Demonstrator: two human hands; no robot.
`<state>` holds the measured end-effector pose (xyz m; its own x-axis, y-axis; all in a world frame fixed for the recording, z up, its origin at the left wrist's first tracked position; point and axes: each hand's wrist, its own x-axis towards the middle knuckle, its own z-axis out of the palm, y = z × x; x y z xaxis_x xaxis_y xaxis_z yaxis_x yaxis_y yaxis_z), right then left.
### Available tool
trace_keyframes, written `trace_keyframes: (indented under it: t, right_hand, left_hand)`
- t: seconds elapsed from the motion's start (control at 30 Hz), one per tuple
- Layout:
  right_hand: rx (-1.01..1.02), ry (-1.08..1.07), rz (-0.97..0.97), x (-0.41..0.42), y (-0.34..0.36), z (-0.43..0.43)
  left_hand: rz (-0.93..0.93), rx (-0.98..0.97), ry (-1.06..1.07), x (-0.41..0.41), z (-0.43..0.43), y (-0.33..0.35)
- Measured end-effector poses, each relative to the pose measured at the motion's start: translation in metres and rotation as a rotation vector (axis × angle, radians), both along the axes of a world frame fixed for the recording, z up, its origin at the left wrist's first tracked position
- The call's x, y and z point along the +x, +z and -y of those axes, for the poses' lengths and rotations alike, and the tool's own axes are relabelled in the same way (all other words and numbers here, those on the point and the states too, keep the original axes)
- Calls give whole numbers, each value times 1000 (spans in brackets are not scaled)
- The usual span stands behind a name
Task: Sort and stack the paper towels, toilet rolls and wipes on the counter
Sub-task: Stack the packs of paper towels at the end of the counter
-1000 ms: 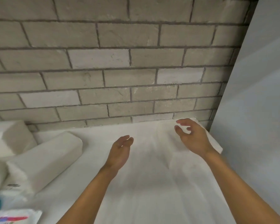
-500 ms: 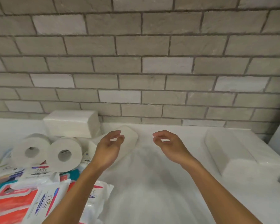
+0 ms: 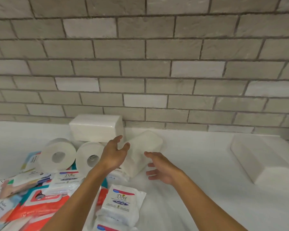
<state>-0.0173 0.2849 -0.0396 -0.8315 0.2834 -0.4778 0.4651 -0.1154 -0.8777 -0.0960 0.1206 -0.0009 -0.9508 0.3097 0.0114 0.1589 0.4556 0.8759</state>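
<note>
A white pack of folded paper towels (image 3: 143,150) lies tilted at the middle of the white counter (image 3: 198,164). My left hand (image 3: 113,155) is just to its left and my right hand (image 3: 160,167) just to its right, both with relaxed fingers and holding nothing. Another paper towel pack (image 3: 95,127) lies against the brick wall. A third paper towel pack (image 3: 259,159) lies at the far right. Two toilet rolls (image 3: 57,154) (image 3: 88,157) stand on their sides at left. Dove wipes packs (image 3: 122,204) (image 3: 65,180) and other colourful wipes packs (image 3: 40,205) are heaped at lower left.
A grey brick wall (image 3: 157,72) runs along the back of the counter. Bare counter stretches between the middle pack and the far-right pack, and along the front right.
The view has swung left, away from the right-hand towel pack. Both hands have moved to either side of the tilted middle pack, and the fingers have spread.
</note>
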Motion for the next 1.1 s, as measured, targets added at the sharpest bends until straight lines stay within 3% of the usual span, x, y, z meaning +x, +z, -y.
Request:
trace_keyframes:
  t: [0.2, 0.3, 0.47, 0.87, 1.1]
  right_hand:
    - [-444, -122, 71, -22, -9, 20]
    - [-525, -182, 54, -25, -18, 31]
    - [-553, -255, -24, -26, -27, 33]
    - [-543, -206, -252, 5, -22, 26]
    - [-398, -67, -317, 14, 7, 18]
  left_hand:
    - [39, -96, -85, -8, -2, -10]
    - [34, -87, -93, -9, 0, -15]
    - [51, -59, -103, -12, 8, -25]
    - [136, 130, -216, -1, 31, -22]
    - [315, 442, -171, -13, 40, -5]
